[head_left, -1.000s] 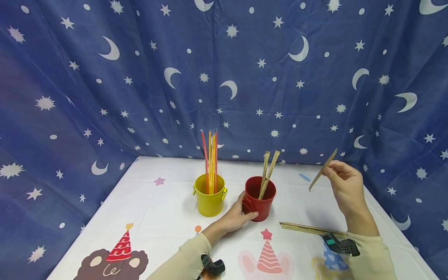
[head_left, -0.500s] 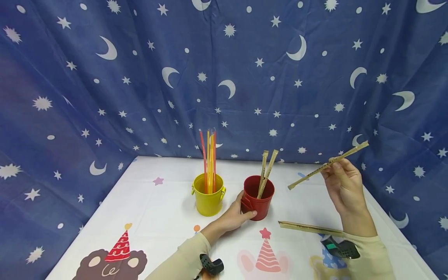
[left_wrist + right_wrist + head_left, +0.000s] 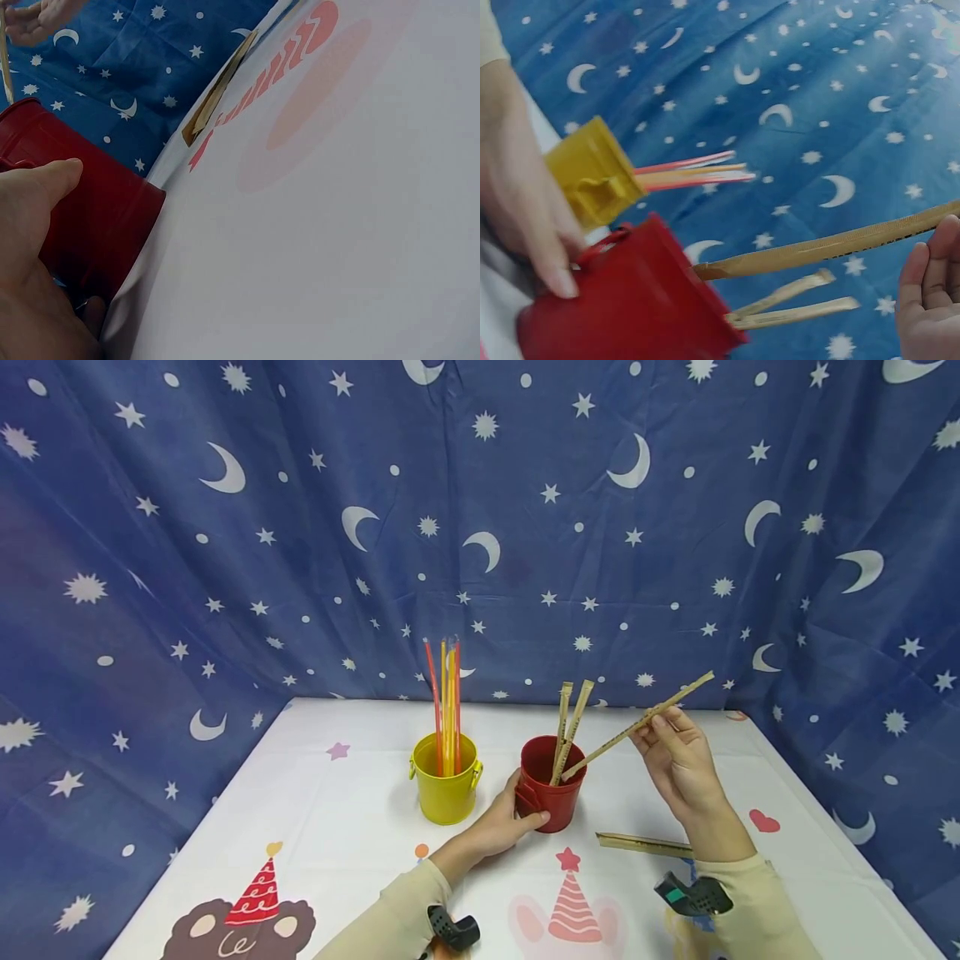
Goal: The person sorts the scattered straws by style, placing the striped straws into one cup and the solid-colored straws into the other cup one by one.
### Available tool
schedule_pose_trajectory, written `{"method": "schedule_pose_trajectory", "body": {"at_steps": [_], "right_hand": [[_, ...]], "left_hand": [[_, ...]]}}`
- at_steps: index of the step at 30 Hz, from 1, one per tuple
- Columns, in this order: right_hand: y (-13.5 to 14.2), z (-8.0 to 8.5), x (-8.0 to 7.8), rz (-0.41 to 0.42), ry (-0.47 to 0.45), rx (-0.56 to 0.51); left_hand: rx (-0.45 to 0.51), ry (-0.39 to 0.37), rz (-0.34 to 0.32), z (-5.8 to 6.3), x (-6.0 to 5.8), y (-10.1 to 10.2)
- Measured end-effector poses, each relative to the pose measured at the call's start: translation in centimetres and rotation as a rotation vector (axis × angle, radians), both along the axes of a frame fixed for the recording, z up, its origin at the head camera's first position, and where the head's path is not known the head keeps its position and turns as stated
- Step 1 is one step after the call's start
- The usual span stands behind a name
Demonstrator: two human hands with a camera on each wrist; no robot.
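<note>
My left hand (image 3: 498,828) holds the small red bucket (image 3: 561,808) by its side, thumb across the front near the handle. Two tan paper-wrapped straws (image 3: 574,722) lean inside it, ends sticking up past the rim. Between thumb and fingers, my right hand (image 3: 684,770) pinches another paper-wrapped straw (image 3: 637,725), slanted with its lower end at the bucket's mouth. The right wrist view shows this straw (image 3: 817,249) meeting the rim, with printing along its wrapper. On the table below the right hand lie more tan wrapped straws (image 3: 643,844), partly covered by the forearm.
To the left of the red bucket stands a yellow bucket (image 3: 447,799) with several red and yellow straws (image 3: 452,710) in clear wrap. A white cloth with party-hat animals covers the table (image 3: 337,810). Behind hangs a blue curtain (image 3: 480,518) with moons and stars.
My right hand has turned the straw it holds and brought it leftward and down, so its lower end is now at the red bucket's mouth. The left hand has stayed on the bucket.
</note>
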State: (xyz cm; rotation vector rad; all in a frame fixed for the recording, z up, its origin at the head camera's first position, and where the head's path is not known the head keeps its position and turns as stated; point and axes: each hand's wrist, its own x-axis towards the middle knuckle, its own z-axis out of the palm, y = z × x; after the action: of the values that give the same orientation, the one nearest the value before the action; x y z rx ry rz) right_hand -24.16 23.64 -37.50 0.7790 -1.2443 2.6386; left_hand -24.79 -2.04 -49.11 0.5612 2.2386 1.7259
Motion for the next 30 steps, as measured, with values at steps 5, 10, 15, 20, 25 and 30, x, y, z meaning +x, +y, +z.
{"method": "schedule_pose_trajectory", "body": {"at_steps": [5, 10, 15, 20, 25, 30], "right_hand": [[-1.0, -1.6, -0.8, -0.016, -0.137, 0.062], [-1.7, -3.0, -1.3, -0.027, -0.265, 0.154], [-2.1, -4.1, -1.5, -0.029, -0.328, 0.297], [-2.3, -4.6, -1.6, -0.047, -0.422, 0.448], [-2.3, -4.9, -1.9, -0.055, -0.486, 0.522], [-2.0, -4.9, -2.1, -0.028, -0.512, 0.520]], "left_hand": [[0.004, 0.006, -0.005, 0.1, 0.0, 0.0], [0.009, 0.007, -0.003, 0.2, 0.1, 0.0], [0.001, 0.003, 0.004, 0.1, 0.2, 0.0], [-0.001, 0.000, 0.005, -0.1, 0.2, 0.0], [-0.005, -0.010, 0.003, -0.3, 0.0, 0.0], [-0.003, 0.005, 0.005, -0.4, -0.1, 0.0]]}}
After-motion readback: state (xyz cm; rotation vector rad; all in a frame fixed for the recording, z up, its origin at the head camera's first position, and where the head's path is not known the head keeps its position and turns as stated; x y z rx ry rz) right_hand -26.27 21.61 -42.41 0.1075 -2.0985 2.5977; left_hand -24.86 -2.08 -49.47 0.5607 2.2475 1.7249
